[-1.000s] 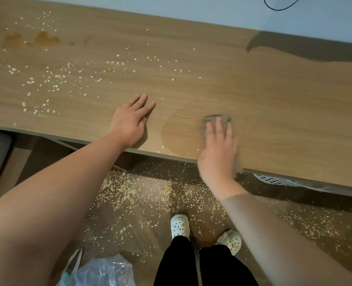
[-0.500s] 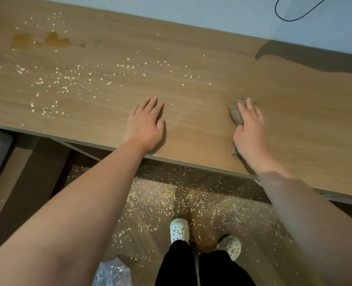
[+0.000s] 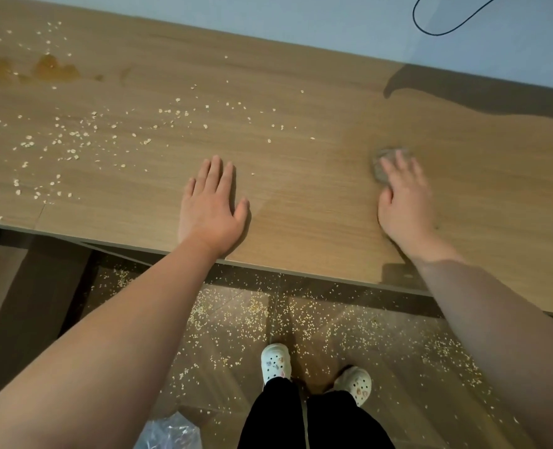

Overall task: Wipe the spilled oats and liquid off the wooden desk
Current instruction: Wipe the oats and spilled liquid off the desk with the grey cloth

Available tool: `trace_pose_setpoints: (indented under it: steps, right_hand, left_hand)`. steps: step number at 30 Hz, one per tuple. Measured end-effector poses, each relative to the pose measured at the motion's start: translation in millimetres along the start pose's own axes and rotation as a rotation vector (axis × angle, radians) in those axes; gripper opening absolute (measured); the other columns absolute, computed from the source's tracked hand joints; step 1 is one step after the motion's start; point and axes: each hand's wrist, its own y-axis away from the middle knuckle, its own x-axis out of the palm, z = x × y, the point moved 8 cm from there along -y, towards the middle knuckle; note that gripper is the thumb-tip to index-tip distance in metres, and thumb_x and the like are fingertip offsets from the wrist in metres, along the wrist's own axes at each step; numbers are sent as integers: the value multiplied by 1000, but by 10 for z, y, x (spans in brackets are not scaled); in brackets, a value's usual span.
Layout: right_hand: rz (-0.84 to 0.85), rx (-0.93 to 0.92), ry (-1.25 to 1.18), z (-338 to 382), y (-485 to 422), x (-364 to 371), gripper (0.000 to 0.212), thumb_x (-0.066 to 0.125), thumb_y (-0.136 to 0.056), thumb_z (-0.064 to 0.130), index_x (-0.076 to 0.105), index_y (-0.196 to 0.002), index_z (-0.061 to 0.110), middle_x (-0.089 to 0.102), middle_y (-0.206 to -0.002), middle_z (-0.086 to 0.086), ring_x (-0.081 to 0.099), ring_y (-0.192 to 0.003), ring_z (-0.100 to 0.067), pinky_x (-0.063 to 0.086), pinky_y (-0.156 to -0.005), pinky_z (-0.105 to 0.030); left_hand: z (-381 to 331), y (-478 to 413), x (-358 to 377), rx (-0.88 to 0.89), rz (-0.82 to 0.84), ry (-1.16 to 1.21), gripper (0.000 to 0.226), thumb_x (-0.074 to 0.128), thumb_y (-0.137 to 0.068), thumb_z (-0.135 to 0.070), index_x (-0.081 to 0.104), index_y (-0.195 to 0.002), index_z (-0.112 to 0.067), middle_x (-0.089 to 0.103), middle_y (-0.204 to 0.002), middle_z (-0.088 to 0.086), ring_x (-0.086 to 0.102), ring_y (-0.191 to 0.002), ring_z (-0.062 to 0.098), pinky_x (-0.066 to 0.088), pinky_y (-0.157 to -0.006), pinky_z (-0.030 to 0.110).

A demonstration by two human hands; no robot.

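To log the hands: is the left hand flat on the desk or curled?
Flat. The left hand rests palm down on the wooden desk, fingers straight, holding nothing.

Matt wood grain is shown on the long light-brown desk (image 3: 301, 76), a coarse texture on the small grey wiping pad (image 3: 378, 168), gloss on the dark floor tiles (image 3: 229, 322).

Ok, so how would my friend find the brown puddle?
Follow the wooden desk to its far left, near the wall. Past the scattered oats lies the brown puddle. It's an amber, blotchy stain, while the oats are tiny pale flakes.
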Motion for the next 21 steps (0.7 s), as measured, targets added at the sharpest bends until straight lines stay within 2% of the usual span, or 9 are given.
trace_pose_setpoints:
  steps: [2,4,6,8,11,13,17,19,21]
  right_hand:
    - [-85,238,1,-11,-128,-9,56,38,-99,16,29,-153,24,16,-163,-3,12,-150,-29,14,-122,-49]
    - [-98,280,-4,238,-100,64,58,39,-98,16,27,-154,25,14,-163,-4,11,-150,-31,14,-122,-49]
    - [-50,59,36,600,98,193,60,37,-97,17,24,-154,28,11,-163,-3,8,-150,-30,12,-122,-50]
    - [57,-280,68,821,427,327,58,35,-97,21,23,-152,30,9,-161,0,5,-149,-27,6,-121,-50]
    - [224,-632,61,589,557,306,51,34,-97,20,28,-146,33,18,-158,1,9,-147,-23,5,-117,-52]
    - [246,-516,64,166,340,205,52,35,-97,18,26,-145,35,16,-159,5,8,-149,-20,9,-120,-51]
    - [53,-16,-98,-517,296,-116,55,37,-97,14,27,-149,31,15,-161,6,9,-150,-21,16,-121,-52]
    - [-6,204,-24,-610,535,-118,57,35,-96,16,27,-151,31,12,-162,4,9,-150,-23,18,-121,-51]
    - [-42,278,75,-398,791,-58,62,33,-92,18,24,-153,27,11,-162,0,9,-150,-26,19,-121,-50]
  left_hand:
    - [-11,0,3,-4,3,-15,69,26,-100,-49,5,-157,-18,-3,-165,4,-7,-151,17,0,-123,37]
    - [-4,-4,-17,-19,-5,1,70,29,-99,-48,6,-157,-15,-2,-165,4,-6,-151,17,1,-123,37]
    - [11,-7,-29,-35,-10,24,71,31,-99,-48,7,-157,-13,-1,-165,5,-5,-151,18,2,-123,37]
    - [10,-1,-29,-41,-8,23,72,32,-99,-48,7,-157,-13,-1,-165,5,-5,-151,18,2,-123,38]
    - [1,-2,-27,-40,-1,12,72,32,-99,-49,8,-157,-13,0,-165,5,-5,-151,18,3,-123,38]
    - [3,-4,-29,-40,-1,7,72,32,-98,-49,9,-157,-13,0,-165,5,-4,-151,18,3,-123,38]
    - [2,-6,-26,-41,-1,-16,72,31,-98,-50,10,-157,-14,1,-165,4,-4,-151,18,2,-123,38]
    - [-3,-8,-16,-42,-6,-24,72,33,-98,-49,11,-157,-14,1,-165,5,-4,-151,18,3,-123,38]
    - [3,-9,-10,-49,-11,-30,72,34,-98,-48,12,-157,-13,2,-165,5,-3,-151,19,4,-123,39]
